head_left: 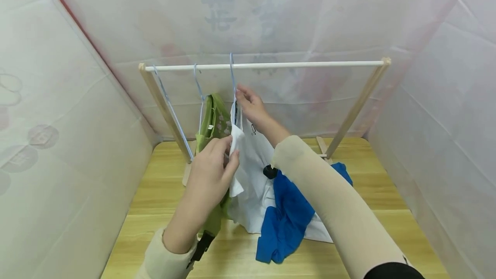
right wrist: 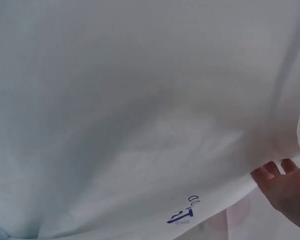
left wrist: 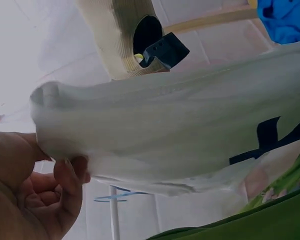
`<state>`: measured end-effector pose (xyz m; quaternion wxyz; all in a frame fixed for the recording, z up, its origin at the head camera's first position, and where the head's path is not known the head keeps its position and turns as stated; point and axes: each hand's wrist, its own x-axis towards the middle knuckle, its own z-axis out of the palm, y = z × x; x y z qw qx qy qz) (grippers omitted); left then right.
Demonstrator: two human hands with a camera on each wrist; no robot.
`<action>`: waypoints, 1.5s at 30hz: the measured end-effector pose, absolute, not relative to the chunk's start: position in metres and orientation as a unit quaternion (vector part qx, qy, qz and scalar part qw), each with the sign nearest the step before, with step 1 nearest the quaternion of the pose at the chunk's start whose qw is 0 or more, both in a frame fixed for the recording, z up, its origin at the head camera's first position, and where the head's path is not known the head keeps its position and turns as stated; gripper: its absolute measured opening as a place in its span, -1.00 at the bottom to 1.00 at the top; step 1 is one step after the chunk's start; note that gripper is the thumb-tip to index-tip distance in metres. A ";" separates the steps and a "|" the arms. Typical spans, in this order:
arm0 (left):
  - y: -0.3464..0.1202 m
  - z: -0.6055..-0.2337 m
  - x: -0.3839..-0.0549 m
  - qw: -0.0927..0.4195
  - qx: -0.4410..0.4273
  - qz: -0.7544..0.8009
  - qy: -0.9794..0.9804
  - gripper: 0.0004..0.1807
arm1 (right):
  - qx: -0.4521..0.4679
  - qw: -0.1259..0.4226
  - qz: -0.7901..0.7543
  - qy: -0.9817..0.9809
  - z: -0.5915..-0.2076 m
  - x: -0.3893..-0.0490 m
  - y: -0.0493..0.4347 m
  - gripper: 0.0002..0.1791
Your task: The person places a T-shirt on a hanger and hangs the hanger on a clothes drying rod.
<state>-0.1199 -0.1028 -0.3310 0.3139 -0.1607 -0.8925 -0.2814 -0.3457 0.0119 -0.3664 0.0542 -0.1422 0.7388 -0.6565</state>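
Observation:
A white shirt (head_left: 252, 162) with a small dark print hangs on a light blue hanger (head_left: 231, 72) hooked over the rack's white rail. My left hand (head_left: 211, 167) pinches the shirt's sleeve (left wrist: 60, 115) between thumb and fingers, as the left wrist view shows. At the hanger and collar is my right hand (head_left: 252, 106), its loosely bent fingers (right wrist: 262, 175) touching the white cloth near its edge. Just left of the shirt, a green garment (head_left: 217, 115) with pale flowers hangs on a second blue hanger (head_left: 197, 81).
A bare blue hanger (head_left: 170, 106) leans at the left post of the wooden rack (head_left: 356, 106). Blue cloth (head_left: 286, 214) lies on the wood-grain table (head_left: 147, 231), with white cloth beside it. Pale fabric walls (head_left: 438, 119) enclose the table on three sides.

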 end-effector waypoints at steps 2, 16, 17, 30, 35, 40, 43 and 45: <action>-0.102 -0.332 -0.119 0.329 -0.158 -0.260 -0.894 -0.72 | -0.143 0.066 -0.668 0.728 -0.368 -0.344 0.009 -0.39; -0.102 -0.340 -0.120 0.327 -0.161 -0.232 -0.902 -0.75 | -0.120 0.083 -0.659 0.738 -0.383 -0.342 0.005 -0.41; -0.102 -0.340 -0.120 0.327 -0.162 -0.230 -0.902 -0.75 | -0.120 0.085 -0.660 0.737 -0.382 -0.341 0.005 -0.41; -0.112 -0.339 -0.122 0.338 -0.162 -0.199 -0.905 -0.68 | -0.149 0.039 -0.613 0.775 -0.383 -0.332 0.045 -0.39; -0.136 -0.337 -0.128 0.385 -0.166 -0.235 -0.877 -0.72 | -0.169 -0.003 -0.574 0.801 -0.399 -0.315 0.096 -0.40; -0.173 -0.342 -0.143 0.391 -0.113 -0.302 -0.862 -0.67 | -0.176 -0.011 -0.524 0.833 -0.436 -0.287 0.164 -0.37; -0.196 -0.351 -0.150 0.349 -0.055 -0.368 -0.860 -0.56 | -0.162 -0.011 -0.500 0.851 -0.463 -0.270 0.201 -0.38; -0.208 -0.356 -0.152 0.305 -0.017 -0.409 -0.860 -0.47 | -0.154 -0.011 -0.486 0.861 -0.480 -0.261 0.221 -0.39</action>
